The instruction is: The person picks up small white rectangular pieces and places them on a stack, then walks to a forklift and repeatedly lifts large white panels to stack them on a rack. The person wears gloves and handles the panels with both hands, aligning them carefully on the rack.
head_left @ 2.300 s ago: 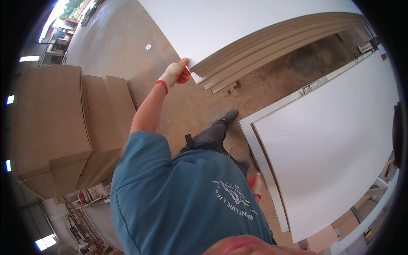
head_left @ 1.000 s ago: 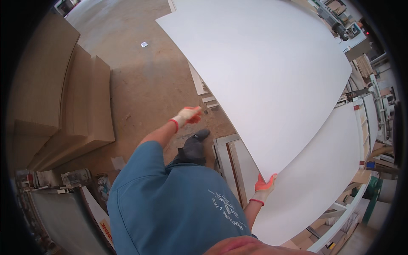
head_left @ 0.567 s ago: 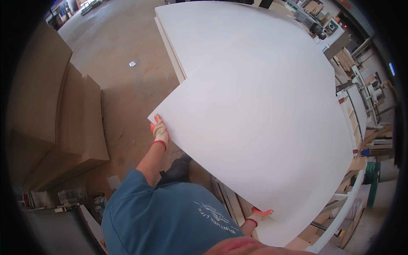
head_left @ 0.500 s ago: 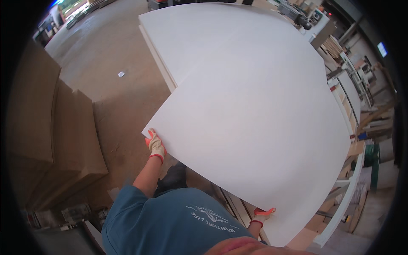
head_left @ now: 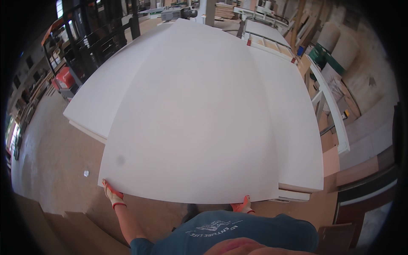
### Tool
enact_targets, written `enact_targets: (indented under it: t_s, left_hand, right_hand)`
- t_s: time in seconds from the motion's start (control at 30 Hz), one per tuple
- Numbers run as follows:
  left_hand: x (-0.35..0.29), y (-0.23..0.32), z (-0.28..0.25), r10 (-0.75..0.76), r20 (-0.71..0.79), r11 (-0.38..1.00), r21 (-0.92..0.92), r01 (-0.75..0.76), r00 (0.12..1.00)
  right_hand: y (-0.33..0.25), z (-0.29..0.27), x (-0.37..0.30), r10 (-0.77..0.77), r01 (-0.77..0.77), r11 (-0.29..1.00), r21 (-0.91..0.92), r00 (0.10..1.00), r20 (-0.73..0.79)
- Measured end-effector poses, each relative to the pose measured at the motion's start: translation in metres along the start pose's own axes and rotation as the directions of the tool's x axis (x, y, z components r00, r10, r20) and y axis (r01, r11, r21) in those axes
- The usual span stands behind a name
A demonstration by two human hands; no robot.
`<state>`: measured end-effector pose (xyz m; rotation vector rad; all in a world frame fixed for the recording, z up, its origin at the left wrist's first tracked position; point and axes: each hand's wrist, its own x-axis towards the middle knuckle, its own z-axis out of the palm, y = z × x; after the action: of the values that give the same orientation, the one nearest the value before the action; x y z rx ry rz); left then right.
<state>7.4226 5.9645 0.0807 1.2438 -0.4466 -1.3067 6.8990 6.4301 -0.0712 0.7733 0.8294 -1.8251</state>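
Note:
A large white board [head_left: 191,123] spreads out in front of me, lying askew across a stack of similar white boards [head_left: 293,114]. My left hand [head_left: 112,193], in a cream and orange work glove, grips the board's near left corner with the thumb on top. Along the same near edge, farther right, my gloved right hand [head_left: 243,205] holds the board, its thumb showing above. The fingers of both hands are hidden under the sheet. The stack's corners stick out from under the board on the left and right.
An orange and black forklift [head_left: 70,63] stands beyond the stack at the far left. Brown panels [head_left: 55,229] are at the near left. On the right are a pale metal frame [head_left: 329,97] and a machine with rails [head_left: 267,25]. A white scrap [head_left: 86,173] lies on the floor.
The view has swung to the right. The held board now lies turned over the stack, uncovering the stack's right corner. Both hands keep their hold on its near edge.

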Motion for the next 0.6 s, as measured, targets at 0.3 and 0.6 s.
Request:
enact_targets:
  t_s: [0.3,0.6]
  left_hand:
    - [0.037,0.008,0.013,0.021,0.235,0.996,0.076,-0.04,0.972]
    - [-0.145,-0.142,0.076,-0.34,0.455,0.922,-0.012,0.388,0.823]
  right_hand:
    - [0.035,-0.058,-0.049,-0.064,0.038,0.984,0.174,0.987,0.147]
    - [-0.026,-0.107,-0.039,-0.359,0.279,0.843,0.46,0.928,0.095]
